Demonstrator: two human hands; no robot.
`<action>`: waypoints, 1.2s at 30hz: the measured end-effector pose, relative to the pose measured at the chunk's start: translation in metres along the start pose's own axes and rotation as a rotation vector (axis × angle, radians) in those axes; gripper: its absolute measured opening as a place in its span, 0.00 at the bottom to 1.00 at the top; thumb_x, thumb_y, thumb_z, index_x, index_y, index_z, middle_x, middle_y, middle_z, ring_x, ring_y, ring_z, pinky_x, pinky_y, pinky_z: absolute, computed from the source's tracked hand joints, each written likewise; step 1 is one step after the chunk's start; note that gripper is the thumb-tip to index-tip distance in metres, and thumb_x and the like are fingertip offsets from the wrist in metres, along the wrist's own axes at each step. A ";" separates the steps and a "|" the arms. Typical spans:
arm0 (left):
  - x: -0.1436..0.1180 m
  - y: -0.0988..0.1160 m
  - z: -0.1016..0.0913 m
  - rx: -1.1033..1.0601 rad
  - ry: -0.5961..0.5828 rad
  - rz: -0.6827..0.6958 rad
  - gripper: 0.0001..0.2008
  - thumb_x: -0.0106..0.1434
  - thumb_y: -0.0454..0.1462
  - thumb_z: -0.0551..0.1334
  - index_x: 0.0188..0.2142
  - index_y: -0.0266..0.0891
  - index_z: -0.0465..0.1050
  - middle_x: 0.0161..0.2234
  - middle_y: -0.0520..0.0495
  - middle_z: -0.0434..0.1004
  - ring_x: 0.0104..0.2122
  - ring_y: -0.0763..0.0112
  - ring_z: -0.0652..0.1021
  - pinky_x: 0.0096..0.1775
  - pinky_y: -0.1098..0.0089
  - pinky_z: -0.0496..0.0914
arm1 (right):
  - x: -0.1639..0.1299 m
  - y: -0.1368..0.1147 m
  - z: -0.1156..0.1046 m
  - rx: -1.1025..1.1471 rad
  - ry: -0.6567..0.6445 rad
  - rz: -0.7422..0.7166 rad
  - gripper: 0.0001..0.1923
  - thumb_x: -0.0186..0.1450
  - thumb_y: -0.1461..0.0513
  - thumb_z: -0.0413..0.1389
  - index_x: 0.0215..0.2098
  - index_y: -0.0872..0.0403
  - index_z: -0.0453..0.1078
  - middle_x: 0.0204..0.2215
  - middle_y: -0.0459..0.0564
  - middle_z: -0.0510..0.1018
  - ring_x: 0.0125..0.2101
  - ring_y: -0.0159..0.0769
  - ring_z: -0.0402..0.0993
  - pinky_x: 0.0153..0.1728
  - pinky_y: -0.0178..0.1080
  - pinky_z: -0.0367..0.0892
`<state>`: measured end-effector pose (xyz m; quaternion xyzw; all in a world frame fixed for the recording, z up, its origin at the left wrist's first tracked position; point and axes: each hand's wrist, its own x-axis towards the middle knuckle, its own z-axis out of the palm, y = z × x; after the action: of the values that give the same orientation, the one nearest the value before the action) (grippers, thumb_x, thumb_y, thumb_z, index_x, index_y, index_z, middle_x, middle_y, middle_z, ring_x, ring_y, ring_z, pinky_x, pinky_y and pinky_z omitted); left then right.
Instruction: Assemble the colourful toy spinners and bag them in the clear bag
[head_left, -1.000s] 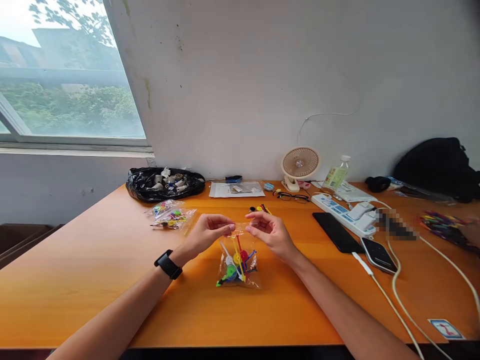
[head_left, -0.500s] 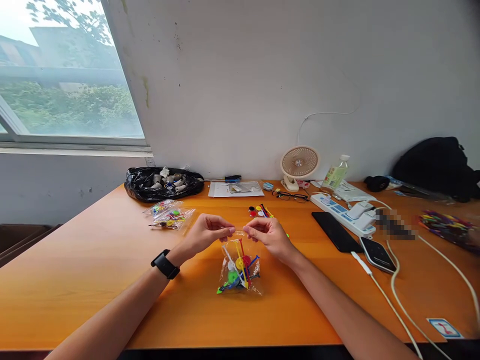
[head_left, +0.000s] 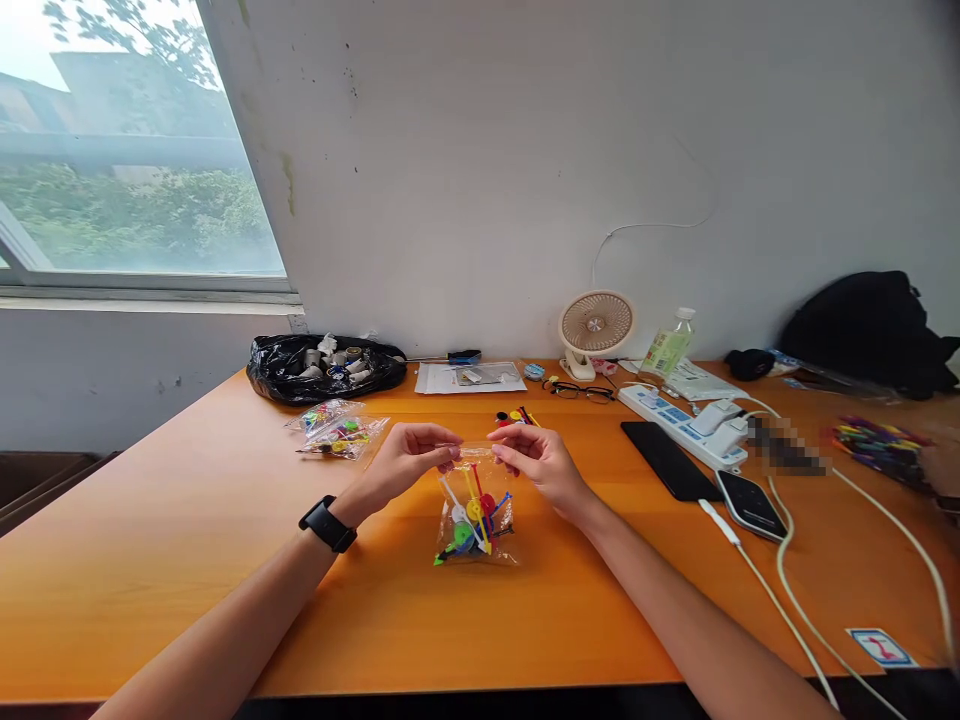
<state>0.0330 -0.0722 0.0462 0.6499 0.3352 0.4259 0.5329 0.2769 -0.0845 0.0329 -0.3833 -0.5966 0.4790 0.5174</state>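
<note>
Both hands, left hand (head_left: 409, 462) and right hand (head_left: 541, 465), pinch a crinkly clear plastic bag (head_left: 475, 515) in a tight grip

A makeshift office: orange desk (head_left: 187, 560), power strip (head_left: 679, 423), small fan (head_left: 596, 328), window (head_left: 127, 150).

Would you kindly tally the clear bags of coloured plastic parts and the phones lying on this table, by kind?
Clear bags of coloured parts: 3, one held at its top edge by both hands, two near the black bag
Phones: 2
Total: 5
</note>
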 end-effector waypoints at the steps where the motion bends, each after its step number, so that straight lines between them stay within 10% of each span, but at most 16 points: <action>1: 0.000 0.000 -0.001 0.001 0.010 0.003 0.13 0.62 0.43 0.73 0.40 0.35 0.84 0.33 0.42 0.85 0.32 0.68 0.80 0.37 0.69 0.74 | 0.000 0.000 -0.001 0.014 0.009 0.002 0.13 0.59 0.54 0.70 0.39 0.51 0.84 0.28 0.48 0.81 0.27 0.32 0.70 0.29 0.37 0.65; 27: 0.000 -0.011 0.009 0.014 0.021 0.072 0.19 0.61 0.45 0.74 0.48 0.36 0.84 0.39 0.41 0.87 0.36 0.66 0.83 0.39 0.69 0.77 | 0.000 0.000 0.013 -0.092 -0.067 -0.024 0.17 0.59 0.49 0.71 0.32 0.55 0.81 0.28 0.48 0.80 0.28 0.33 0.72 0.33 0.37 0.68; 36: 0.004 -0.004 -0.004 0.148 -0.011 0.073 0.15 0.61 0.45 0.74 0.36 0.34 0.84 0.28 0.46 0.83 0.27 0.73 0.79 0.32 0.73 0.74 | 0.001 -0.001 -0.003 -0.101 -0.082 -0.019 0.15 0.58 0.52 0.72 0.32 0.55 0.83 0.22 0.46 0.76 0.23 0.28 0.65 0.25 0.34 0.61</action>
<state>0.0311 -0.0663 0.0436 0.7016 0.3388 0.4154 0.4695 0.2794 -0.0837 0.0336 -0.3831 -0.6444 0.4585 0.4771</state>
